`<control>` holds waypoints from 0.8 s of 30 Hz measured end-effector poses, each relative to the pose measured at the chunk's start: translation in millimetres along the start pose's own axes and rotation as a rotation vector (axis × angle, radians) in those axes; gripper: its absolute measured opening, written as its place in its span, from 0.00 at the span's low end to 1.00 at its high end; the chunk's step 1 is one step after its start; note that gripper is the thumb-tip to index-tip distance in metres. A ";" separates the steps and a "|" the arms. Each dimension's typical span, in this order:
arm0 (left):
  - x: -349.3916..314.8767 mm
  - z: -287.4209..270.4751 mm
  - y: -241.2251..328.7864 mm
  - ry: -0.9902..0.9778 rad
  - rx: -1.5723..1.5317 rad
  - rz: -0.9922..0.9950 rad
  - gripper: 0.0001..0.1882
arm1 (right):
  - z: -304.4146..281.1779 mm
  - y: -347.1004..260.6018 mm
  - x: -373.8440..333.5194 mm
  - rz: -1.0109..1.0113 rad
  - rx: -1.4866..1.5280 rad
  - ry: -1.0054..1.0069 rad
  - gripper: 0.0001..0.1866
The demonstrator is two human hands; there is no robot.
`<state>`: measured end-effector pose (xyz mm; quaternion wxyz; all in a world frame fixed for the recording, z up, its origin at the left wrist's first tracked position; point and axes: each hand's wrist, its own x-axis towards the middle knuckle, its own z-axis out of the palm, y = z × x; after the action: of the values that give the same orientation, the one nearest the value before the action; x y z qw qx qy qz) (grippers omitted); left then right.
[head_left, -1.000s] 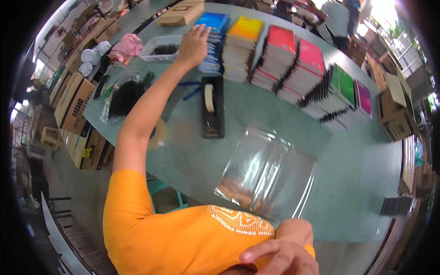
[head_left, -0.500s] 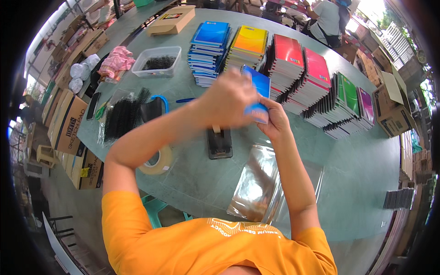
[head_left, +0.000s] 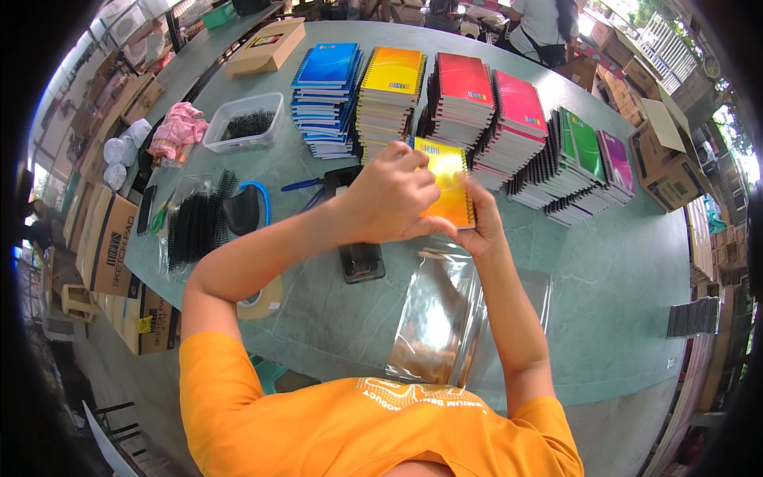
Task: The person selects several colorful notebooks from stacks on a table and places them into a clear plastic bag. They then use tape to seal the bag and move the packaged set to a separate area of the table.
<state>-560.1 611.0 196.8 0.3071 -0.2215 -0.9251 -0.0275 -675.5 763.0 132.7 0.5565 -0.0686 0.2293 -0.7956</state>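
In front of the stacks, a small yellow spiral notebook (head_left: 447,179) is held upright, its coil along the right side. My right hand (head_left: 485,215) grips its lower right corner, fingers behind and thumb by the coil. The fingers of my left hand (head_left: 393,195) are curled against its left edge, with the thumb near the bottom. Whether more notebooks lie behind the yellow one is hidden. Below my hands, clear plastic sheets (head_left: 433,318) lie on the table. A black flat object (head_left: 362,264) sits partly under my left forearm, next to a blue-handled tool (head_left: 302,185).
Beyond my hands stand stacks of blue (head_left: 326,63), yellow (head_left: 391,70), red (head_left: 465,78), pink (head_left: 518,99), green (head_left: 582,143) and purple notebooks (head_left: 617,163). To the left are black binding coils (head_left: 195,226), a clear tub (head_left: 262,137) and a tape roll (head_left: 270,306). A cardboard box (head_left: 671,171) stands right.
A blue notebook showed in my hands before; a yellow one shows now. My left hand, blurred earlier, has come lower beside it. The whole view has shifted slightly, moving the stacks leftward.
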 end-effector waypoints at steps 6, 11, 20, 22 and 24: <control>-12.5 43.0 -155.7 0.155 0.417 -0.231 0.16 | -13.0 22.8 1.0 0.071 -0.133 0.120 0.17; 10.3 13.6 -116.5 0.445 0.220 -0.300 0.11 | -29.9 2.1 -13.0 0.116 -0.013 0.107 0.18; 22.7 34.8 -19.8 -0.022 0.085 -0.016 0.18 | -43.2 9.0 -16.9 0.104 -0.236 0.158 0.20; 57.3 51.6 -58.2 0.194 0.155 -0.151 0.19 | -42.1 11.5 -21.5 0.081 -0.153 0.147 0.19; 70.3 72.6 -94.4 0.229 0.231 -0.199 0.19 | -44.1 13.3 -24.1 0.095 -0.085 0.179 0.19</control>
<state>-690.9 567.2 186.8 0.4294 -0.0876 -0.8985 0.0238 -671.3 794.2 91.3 0.5673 -0.0098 0.3149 -0.7609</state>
